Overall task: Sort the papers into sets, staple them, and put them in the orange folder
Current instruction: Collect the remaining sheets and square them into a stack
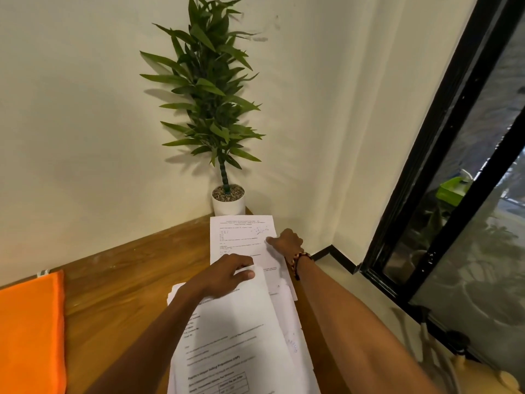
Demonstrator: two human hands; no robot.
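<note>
1. My left hand (227, 273) lies palm down on the near stack of papers (241, 336), fingers curled, with the thumb tucked under the lifted far edge of the top sheet.
2. My right hand (287, 241) reaches further out to a single sheet (241, 237) lying on the bench (127, 280) just in front of the potted plant (216, 109). The fingers are folded in and the thumb presses on the sheet near its right edge; I cannot tell whether the hand pinches the paper or only rests on it.
3. A beaded bracelet (298, 261) sits on my right wrist.
4. The single sheet's near edge is overlapped by the stack under my left hand.
5. The orange folder (31, 331) lies flat at the left edge of the bench, well apart from the papers and from both hands.
6. The plant's white pot (228, 204) stands in the corner against the wall, touching or nearly touching the far edge of the single sheet.
</note>
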